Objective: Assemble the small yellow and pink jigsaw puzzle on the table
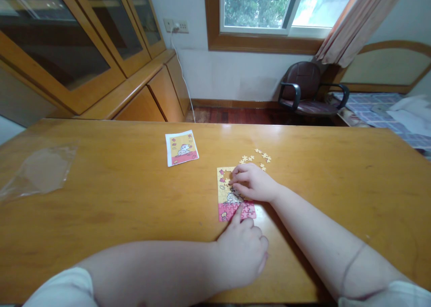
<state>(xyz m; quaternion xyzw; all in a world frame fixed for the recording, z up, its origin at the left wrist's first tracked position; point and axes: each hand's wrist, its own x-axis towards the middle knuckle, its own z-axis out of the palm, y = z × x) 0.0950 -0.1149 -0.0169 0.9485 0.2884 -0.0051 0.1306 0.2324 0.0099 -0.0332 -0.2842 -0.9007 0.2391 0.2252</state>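
Observation:
A partly assembled jigsaw puzzle point(222, 199), yellow above and pink below with a white cartoon animal, lies flat on the table. My right hand point(254, 181) reaches over its upper right part, fingers bent together at a small yellow puzzle piece point(226, 182) beside a gap in the picture. Part of the puzzle is hidden beneath that hand. My left hand point(243, 248) rests at the lower edge, its index finger stretched out and touching the pink section, the other fingers loosely curled and holding nothing. Several loose puzzle pieces point(266, 157) lie just beyond my right hand.
On the wooden table point(134, 199), a reference picture card point(182, 148) lies left of the puzzle, and a clear plastic bag point(42, 170) is at the far left. Past the table are a glass-door cabinet point(117, 80) and an office chair point(308, 89).

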